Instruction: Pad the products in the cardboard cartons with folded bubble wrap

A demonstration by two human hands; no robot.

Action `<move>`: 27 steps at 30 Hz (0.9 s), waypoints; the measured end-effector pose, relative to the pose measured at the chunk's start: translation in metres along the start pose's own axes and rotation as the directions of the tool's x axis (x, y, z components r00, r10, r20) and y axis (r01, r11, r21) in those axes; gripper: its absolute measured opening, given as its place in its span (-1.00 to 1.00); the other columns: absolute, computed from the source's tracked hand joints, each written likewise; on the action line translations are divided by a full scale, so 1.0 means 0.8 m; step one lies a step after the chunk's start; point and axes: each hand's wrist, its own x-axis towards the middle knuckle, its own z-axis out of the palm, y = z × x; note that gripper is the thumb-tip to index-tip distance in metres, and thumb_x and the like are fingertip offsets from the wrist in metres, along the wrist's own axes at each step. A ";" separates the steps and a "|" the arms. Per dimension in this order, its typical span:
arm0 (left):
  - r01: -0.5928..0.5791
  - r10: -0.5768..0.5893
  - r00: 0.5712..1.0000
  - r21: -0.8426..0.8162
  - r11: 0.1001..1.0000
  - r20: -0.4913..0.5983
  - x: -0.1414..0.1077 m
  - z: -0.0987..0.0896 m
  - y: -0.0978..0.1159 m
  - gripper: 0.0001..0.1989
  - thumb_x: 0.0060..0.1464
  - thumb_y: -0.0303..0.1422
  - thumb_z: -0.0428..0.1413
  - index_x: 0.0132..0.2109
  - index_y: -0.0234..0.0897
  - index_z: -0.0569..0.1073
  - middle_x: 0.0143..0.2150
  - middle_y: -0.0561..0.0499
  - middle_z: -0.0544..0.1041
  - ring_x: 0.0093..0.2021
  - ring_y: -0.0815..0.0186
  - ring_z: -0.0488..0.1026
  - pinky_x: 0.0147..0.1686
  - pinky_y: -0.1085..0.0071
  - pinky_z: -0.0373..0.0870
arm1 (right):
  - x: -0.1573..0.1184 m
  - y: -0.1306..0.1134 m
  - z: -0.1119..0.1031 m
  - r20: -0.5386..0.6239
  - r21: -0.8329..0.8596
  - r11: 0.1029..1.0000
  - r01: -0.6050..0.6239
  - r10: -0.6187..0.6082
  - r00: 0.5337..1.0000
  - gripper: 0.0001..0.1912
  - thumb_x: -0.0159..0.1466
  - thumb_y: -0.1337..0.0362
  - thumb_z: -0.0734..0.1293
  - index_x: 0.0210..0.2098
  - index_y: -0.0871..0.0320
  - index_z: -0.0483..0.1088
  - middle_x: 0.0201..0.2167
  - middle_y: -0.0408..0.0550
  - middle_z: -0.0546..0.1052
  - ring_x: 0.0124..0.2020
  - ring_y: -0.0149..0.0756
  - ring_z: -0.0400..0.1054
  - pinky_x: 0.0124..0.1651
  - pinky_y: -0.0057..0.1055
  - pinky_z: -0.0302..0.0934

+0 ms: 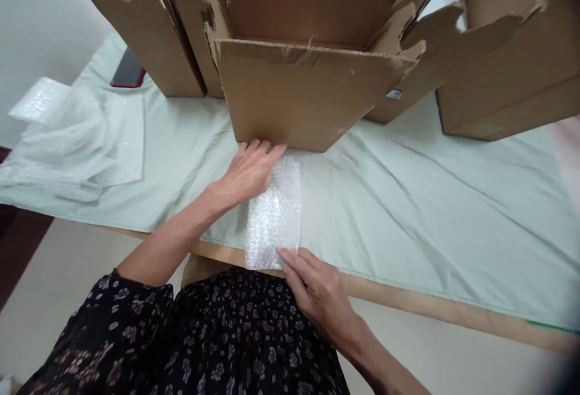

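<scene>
A narrow strip of bubble wrap lies lengthwise at the table's front edge, its near end reaching slightly past it. My left hand rests over the strip's far left part, fingers stretched forward to the bottom of a cardboard box. Its thumb points right along the box's base. At the near right corner of the strip, my right hand pinches the bubble wrap, index finger on top and thumb towards me. The box stands upright just beyond, open at the top. What lies beneath the left palm is hidden.
More open cardboard boxes stand behind and to both sides. A crumpled pile of bubble wrap lies at the left. Behind it is a dark phone-like object with a red edge. A pale green cloth covers the table.
</scene>
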 end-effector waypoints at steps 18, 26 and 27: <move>-0.351 0.241 0.914 -0.337 0.874 -0.326 -0.169 0.031 0.037 -0.55 0.12 -0.62 0.11 0.16 -0.37 0.47 0.07 -0.21 0.66 0.18 0.04 0.57 0.23 -0.06 0.50 | 0.020 0.029 -0.054 0.324 0.384 0.885 -0.263 0.137 0.936 -0.59 0.43 0.21 0.30 0.24 0.09 0.42 -0.40 -0.15 0.50 -0.45 -0.40 0.39 -0.39 -0.44 0.36; -0.240 0.036 0.918 -0.481 0.843 -0.396 -0.150 0.031 0.038 -0.69 0.23 -0.58 0.09 0.08 -0.31 0.53 -0.18 -0.08 0.69 -0.17 0.22 0.61 -0.10 0.18 0.58 | 0.040 0.039 -0.039 -0.075 -0.189 0.951 0.245 -0.263 0.962 -0.31 0.42 0.17 0.37 0.47 0.09 0.12 0.22 0.23 0.48 0.20 0.03 0.43 0.08 -0.06 0.44; -0.218 0.016 0.921 -0.481 0.849 -0.390 -0.148 0.030 0.039 -0.69 0.24 -0.56 0.09 0.09 -0.31 0.53 -0.19 -0.08 0.68 -0.19 0.23 0.60 -0.12 0.20 0.58 | 0.047 0.040 -0.033 -0.096 -0.184 0.953 0.240 -0.260 0.961 -0.32 0.44 0.17 0.35 0.47 0.08 0.11 0.13 0.19 0.54 0.11 -0.02 0.49 0.02 -0.10 0.46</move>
